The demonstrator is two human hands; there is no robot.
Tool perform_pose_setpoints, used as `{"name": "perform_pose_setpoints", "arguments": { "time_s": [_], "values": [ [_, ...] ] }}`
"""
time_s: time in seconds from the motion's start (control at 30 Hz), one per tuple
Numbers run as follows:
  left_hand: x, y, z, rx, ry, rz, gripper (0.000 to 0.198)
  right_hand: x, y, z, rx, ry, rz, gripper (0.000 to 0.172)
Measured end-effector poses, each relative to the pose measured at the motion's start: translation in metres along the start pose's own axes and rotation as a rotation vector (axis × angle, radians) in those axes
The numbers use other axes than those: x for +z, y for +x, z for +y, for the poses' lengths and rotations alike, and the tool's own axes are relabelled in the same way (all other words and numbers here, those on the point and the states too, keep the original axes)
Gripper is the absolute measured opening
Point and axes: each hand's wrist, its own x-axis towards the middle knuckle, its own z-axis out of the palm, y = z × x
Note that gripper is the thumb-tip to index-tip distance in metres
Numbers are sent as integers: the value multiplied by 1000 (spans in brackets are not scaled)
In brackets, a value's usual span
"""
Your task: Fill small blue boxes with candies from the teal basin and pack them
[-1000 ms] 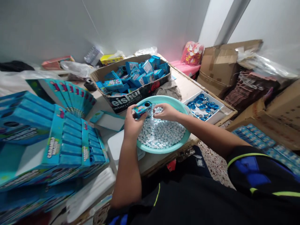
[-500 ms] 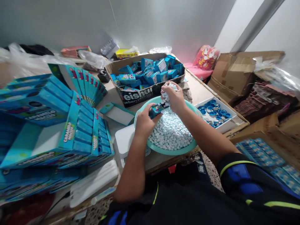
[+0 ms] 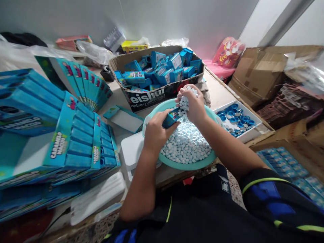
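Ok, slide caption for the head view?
Left hand grips a blue box, right hand tips pale candies toward it, over a teal basin.

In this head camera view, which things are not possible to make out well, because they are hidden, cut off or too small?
Head view: the small blue box is partly covered by the left hand, so its print cannot be read.
Head view: the floor of the teal plastic basin is buried under the pale blue tablets.
Head view: the flat blue-printed boxes at lower right are cut off by the frame edge.
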Motion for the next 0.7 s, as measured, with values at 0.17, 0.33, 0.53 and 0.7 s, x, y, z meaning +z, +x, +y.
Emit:
{"name": "perform_pose_setpoints", "arguments": {
  "time_s": [0.17, 0.33, 0.53, 0.7],
  "values": [
    [0, 1, 0, -39, -58, 4, 46, 1, -3, -3, -7, 73, 11, 50],
    [0, 1, -3, -68, -80, -16, 45, 1, -2, -2, -30, 83, -48, 50],
    [1, 1, -5, -50, -41, 1, 48, 3, 1, -2, -22, 73, -106, 51],
    [1, 1, -5, -32, -27, 17, 45, 1, -1, -6, -51, 47, -162, 46]
  ]
}}
